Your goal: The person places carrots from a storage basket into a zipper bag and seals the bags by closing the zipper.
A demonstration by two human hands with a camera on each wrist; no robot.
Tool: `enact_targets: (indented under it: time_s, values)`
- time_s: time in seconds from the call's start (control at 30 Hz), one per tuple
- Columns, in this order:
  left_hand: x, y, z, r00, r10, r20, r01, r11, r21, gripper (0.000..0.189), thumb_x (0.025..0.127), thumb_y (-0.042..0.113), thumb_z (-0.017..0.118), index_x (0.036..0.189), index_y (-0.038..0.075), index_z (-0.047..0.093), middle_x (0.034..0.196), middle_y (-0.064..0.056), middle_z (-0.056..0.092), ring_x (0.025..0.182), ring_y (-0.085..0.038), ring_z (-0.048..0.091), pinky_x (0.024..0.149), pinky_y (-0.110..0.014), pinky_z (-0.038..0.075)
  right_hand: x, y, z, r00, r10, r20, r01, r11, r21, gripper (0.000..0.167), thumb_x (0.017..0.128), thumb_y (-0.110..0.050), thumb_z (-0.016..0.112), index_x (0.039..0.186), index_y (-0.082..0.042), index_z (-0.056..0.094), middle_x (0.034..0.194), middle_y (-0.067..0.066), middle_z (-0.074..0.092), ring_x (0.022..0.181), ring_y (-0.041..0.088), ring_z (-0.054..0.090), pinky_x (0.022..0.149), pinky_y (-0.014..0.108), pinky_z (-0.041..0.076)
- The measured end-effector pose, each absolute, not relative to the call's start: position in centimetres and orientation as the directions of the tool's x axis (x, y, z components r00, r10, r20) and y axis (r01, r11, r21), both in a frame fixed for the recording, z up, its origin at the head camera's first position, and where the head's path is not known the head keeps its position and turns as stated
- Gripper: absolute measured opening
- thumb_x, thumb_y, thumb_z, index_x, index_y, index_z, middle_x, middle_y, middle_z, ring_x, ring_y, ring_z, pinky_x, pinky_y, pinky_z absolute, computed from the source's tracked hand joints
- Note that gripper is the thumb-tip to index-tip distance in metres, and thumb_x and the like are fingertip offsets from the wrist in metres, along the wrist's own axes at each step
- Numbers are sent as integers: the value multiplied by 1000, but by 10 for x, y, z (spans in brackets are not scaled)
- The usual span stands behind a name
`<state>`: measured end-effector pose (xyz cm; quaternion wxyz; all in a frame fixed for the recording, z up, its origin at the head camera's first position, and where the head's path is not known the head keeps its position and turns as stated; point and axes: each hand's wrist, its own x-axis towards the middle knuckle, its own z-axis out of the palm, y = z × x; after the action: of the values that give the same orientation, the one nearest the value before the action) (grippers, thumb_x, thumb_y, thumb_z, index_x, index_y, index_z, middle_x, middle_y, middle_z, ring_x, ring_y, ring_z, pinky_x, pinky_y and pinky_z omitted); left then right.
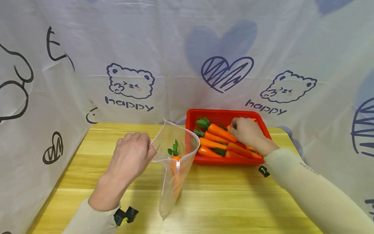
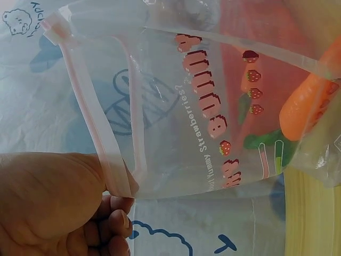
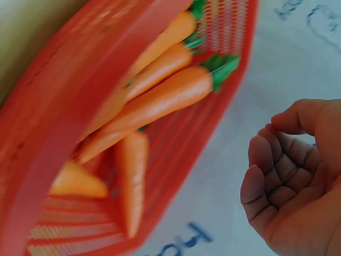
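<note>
My left hand (image 1: 132, 152) pinches the rim of a clear zip bag (image 1: 166, 191) between thumb and fingers. The bag hangs upright with its mouth spread wide; in the left wrist view, pink strawberry print covers the bag's side (image 2: 202, 101). Inside it is an orange carrot (image 1: 175, 159) with green leaves. Over the back right of a red basket (image 1: 228, 161) hovers my right hand (image 1: 248, 130). Its fingers (image 3: 260, 154) are loosely curled with nothing between them in the right wrist view. Several carrots (image 3: 160, 104) lie below that hand in the basket.
The basket stands at the back of a light wooden table (image 1: 222, 198), right of the bag. A printed cloth (image 1: 175, 42) hangs behind the table and along its sides. Small black devices (image 1: 125, 216) sit at both wrists.
</note>
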<state>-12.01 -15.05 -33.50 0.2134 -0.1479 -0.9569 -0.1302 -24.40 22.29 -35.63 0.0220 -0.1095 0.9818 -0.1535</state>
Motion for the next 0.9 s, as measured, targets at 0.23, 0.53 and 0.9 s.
enact_targets:
  time_s: [0.23, 0.53, 0.9]
  values:
    - [-121, -153, -335, -878, 213, 428, 324, 923, 206, 18, 88, 12, 64, 72, 11, 55, 65, -1, 49, 62, -25, 47, 58, -39, 38, -252, 250, -378, -966, -242, -88, -213, 943, -254, 13, 99, -17, 66, 94, -5, 64, 75, 6, 59, 70, 24, 55, 68, 38, 45]
    - [-121, -154, -336, -892, 202, 404, 307, 927, 216, 19, 89, 12, 64, 72, 12, 55, 65, -1, 49, 63, -25, 47, 58, -38, 37, -259, 273, -415, -916, -320, -241, -291, 945, -152, 20, 94, -19, 69, 100, -1, 66, 86, 9, 67, 82, 29, 63, 86, 52, 55]
    - [-120, -154, -338, -897, 200, 395, 308, 923, 233, 19, 88, 10, 63, 72, 12, 54, 65, 0, 48, 63, -24, 45, 59, -37, 35, -262, 279, -439, -893, -321, -315, -291, 947, -140, 15, 91, -21, 72, 93, -6, 66, 80, 6, 61, 77, 26, 57, 82, 48, 53]
